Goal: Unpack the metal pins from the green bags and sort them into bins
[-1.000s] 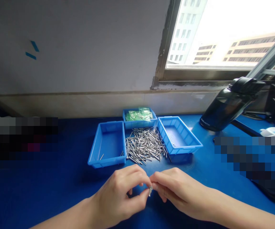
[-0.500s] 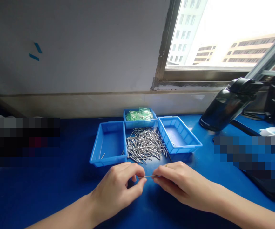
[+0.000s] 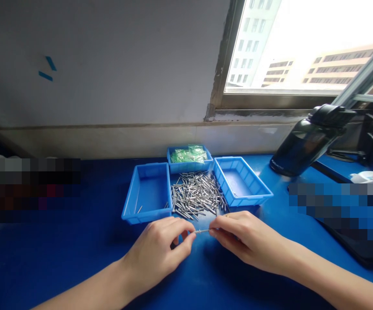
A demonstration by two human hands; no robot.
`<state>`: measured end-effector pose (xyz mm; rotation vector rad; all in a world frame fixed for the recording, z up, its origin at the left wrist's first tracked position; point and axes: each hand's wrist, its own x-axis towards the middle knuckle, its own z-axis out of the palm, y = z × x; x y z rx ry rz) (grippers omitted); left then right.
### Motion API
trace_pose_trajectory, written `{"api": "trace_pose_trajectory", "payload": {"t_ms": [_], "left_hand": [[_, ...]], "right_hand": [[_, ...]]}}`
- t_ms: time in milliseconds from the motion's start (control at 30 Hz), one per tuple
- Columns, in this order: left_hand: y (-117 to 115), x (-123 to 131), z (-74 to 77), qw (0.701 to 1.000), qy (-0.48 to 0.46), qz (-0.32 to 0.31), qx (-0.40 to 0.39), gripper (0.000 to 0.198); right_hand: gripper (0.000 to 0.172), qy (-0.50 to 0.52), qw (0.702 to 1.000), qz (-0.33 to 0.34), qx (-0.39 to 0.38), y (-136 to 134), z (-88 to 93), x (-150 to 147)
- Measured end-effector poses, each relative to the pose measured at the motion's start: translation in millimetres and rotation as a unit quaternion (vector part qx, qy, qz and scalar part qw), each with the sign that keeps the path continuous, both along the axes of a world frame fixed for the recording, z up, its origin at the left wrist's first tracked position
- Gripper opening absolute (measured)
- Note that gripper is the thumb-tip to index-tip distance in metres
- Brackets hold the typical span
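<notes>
A thin metal blind rivet (image 3: 202,231) with a small collar near its middle spans the gap between my two hands. My left hand (image 3: 164,241) pinches one end between thumb and forefinger. The other end is pinched in the fingertips of my right hand (image 3: 243,237), which wears a ring. Just beyond the hands lies a loose pile of similar rivets (image 3: 197,193) on the blue table (image 3: 86,258). Left of the pile stands a blue bin (image 3: 152,185) with a small pin in it, and right of it another blue bin (image 3: 240,183) with a tiny piece inside.
A third blue bin (image 3: 191,166) behind the pile holds green plastic packets (image 3: 189,153). At the back right stands a black bottle (image 3: 306,144). A dark flat object (image 3: 351,245) lies at the right edge. The wall (image 3: 109,64) and window (image 3: 290,56) rise behind the table.
Both hands have risen slightly in view with the rivet between them. The right hand's grip has moved a little outward, and the rivet's collar now shows clearly.
</notes>
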<state>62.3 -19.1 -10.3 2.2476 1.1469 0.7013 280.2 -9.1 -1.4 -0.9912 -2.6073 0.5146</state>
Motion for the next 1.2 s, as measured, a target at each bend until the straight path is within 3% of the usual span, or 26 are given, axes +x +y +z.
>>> {"api": "trace_pose_trajectory", "payload": {"t_ms": [367,567,867,967,1200], "left_hand": [[-0.9,-2.7,-6.0,0.999,0.011,-0.003,0.045,0.009],[-2.4,-2.4,-0.7,1.000,0.017,-0.018,0.012,0.023],[-1.8,-3.0,0.7,1.000,0.000,-0.027,0.001,0.027],[-1.5,-3.6,-0.1,0.998,-0.028,-0.045,0.030,0.016],[-1.4,-2.1,-4.2,0.982,-0.105,-0.096,0.121,0.016]], "right_hand": [[0.014,0.010,1.000,-0.024,-0.003,-2.2,-1.9,-2.1],[0.021,-0.002,0.999,-0.027,-0.035,-0.9,-0.5,-1.2],[0.023,-0.037,0.998,-0.007,-0.044,-2.6,-0.1,-2.2],[0.020,-0.006,0.996,0.006,-0.089,-3.2,0.7,-2.6],[0.018,0.093,0.965,0.011,-0.243,-5.7,4.6,-3.6]]}}
